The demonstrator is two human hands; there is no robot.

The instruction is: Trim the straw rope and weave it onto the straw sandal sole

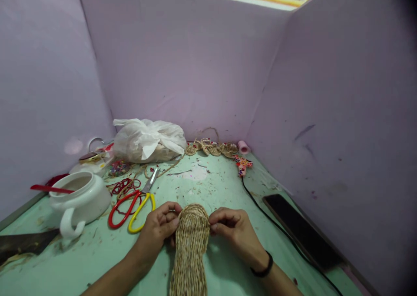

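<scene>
A long woven straw piece (190, 252) with a rounded top stands at the lower middle, its lower end cut off by the frame's edge. My left hand (163, 224) pinches its left edge near the top between thumb and fingers. On the opposite edge, at about the same height, my right hand (233, 228) grips it with thumb and forefinger; a black band circles that wrist. Scissors (141, 200) with one red and one yellow handle lie left of my left hand, blades slightly apart.
A white pot (94, 200) with a red stick and a dark blade (26, 244) are at left. Behind are a white plastic bag (150, 144), small woven pieces (211, 148) and a pink spool (243, 147). A glue gun (243, 164), its black cord and a phone (299, 228) lie right.
</scene>
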